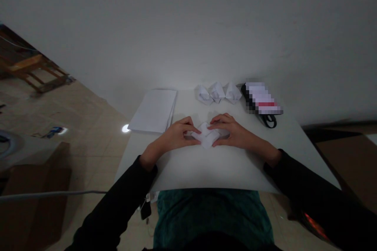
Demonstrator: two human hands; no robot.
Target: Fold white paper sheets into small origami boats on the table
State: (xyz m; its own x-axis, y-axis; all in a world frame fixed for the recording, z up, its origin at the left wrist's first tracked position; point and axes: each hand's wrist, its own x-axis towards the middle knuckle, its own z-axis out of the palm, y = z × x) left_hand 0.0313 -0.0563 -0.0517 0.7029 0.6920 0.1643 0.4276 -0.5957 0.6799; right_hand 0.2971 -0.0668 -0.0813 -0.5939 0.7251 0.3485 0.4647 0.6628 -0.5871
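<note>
A small folded piece of white paper [207, 138] is held just above or on the white table, in front of my body. My left hand [182, 133] pinches its left side between thumb and fingers. On the opposite side, my right hand [231, 131] grips the paper the same way. Its exact folds are hard to make out in the dim light. Beyond my hands, three folded white paper shapes [218, 92] stand in a row near the wall. A stack of white paper sheets [154, 110] lies to the left of them.
The white table [206, 170] stands against a grey wall [188, 27]. At its back right lies a black-edged item with a strap [269, 120], partly pixelated. Brown cardboard boxes [344, 157] are on the right. A wooden stool [28, 64] stands far left, and a cable [53, 195] runs at lower left.
</note>
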